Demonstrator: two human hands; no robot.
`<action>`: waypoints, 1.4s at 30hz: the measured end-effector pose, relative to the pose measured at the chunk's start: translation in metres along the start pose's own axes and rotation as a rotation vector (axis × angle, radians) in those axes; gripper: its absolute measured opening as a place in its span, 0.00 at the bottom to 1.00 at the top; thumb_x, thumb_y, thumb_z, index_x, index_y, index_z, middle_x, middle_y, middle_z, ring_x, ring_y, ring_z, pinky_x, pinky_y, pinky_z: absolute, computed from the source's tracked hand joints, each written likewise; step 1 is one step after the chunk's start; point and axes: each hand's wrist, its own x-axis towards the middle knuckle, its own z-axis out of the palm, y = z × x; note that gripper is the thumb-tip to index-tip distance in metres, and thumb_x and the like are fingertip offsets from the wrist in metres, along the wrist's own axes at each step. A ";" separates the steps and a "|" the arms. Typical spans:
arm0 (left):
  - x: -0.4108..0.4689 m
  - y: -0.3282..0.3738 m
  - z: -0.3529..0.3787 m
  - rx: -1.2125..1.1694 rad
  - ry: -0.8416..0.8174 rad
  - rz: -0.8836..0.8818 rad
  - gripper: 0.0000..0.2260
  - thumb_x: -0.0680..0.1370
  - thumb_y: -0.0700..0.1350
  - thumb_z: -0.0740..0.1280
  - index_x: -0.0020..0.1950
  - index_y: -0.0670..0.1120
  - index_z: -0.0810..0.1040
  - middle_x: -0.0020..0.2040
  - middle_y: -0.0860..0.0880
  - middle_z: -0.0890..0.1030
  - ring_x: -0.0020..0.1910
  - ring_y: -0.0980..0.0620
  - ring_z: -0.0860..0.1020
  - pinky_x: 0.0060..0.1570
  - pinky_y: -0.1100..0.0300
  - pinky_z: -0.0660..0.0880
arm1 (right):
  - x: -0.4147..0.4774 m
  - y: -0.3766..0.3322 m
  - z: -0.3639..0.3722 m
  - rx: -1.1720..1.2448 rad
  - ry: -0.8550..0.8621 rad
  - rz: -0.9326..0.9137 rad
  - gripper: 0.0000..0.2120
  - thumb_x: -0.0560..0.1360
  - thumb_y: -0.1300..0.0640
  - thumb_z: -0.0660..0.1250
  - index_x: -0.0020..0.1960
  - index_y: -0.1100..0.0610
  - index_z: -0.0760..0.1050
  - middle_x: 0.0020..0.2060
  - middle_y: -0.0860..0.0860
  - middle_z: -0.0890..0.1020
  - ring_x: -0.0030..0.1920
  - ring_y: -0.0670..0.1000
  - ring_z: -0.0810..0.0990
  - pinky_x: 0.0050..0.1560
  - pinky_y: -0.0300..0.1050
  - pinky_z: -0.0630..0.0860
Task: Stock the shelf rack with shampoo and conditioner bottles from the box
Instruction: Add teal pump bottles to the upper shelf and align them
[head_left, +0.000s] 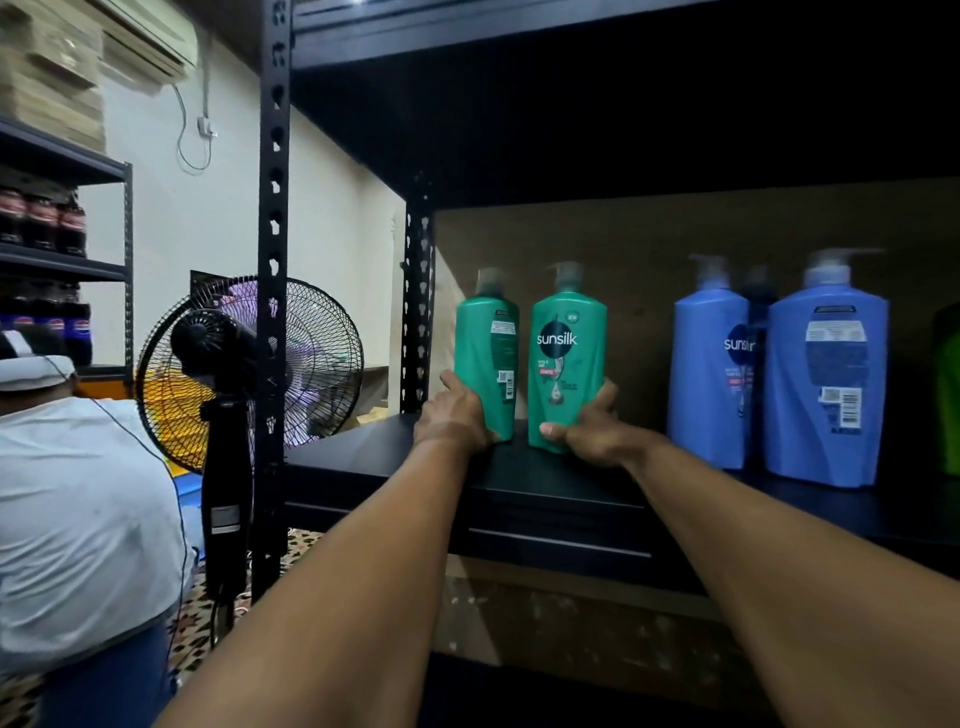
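Gripping 2 green bottles near their bases, 1 per hand: left hand curled round left green bottle (back label out), right hand round right green bottle. Both upright, side by side at left end of shelf. 2 blue bottles well to the right.

Black shelf, green bottles, blue bottles

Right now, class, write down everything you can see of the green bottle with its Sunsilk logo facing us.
The green Sunsilk bottle looks like glossy plastic, with rounded shoulders and a blurred pump top. Its front label faces the camera, white logo on a dark disc. It stands upright on the dark shelf, beside a second green bottle. The right hand grips its lower part.
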 end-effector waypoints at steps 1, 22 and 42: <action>0.001 0.000 0.001 0.011 -0.003 0.004 0.40 0.72 0.49 0.78 0.73 0.42 0.55 0.62 0.40 0.77 0.64 0.38 0.76 0.65 0.42 0.74 | -0.001 0.000 0.001 -0.020 -0.012 0.001 0.43 0.74 0.53 0.75 0.73 0.59 0.47 0.72 0.57 0.63 0.72 0.56 0.65 0.73 0.47 0.64; 0.008 -0.003 0.006 0.002 -0.007 0.017 0.42 0.74 0.51 0.77 0.76 0.42 0.53 0.64 0.40 0.77 0.64 0.38 0.76 0.64 0.41 0.75 | -0.003 -0.002 -0.004 -0.305 -0.030 0.036 0.37 0.77 0.42 0.70 0.71 0.58 0.51 0.73 0.60 0.69 0.72 0.63 0.68 0.72 0.56 0.66; -0.018 0.004 -0.008 0.002 0.001 0.055 0.50 0.76 0.51 0.74 0.81 0.39 0.40 0.71 0.36 0.71 0.69 0.36 0.71 0.69 0.41 0.70 | -0.024 -0.012 -0.013 -0.319 -0.045 0.048 0.61 0.76 0.40 0.70 0.75 0.68 0.24 0.78 0.63 0.61 0.76 0.63 0.64 0.75 0.51 0.64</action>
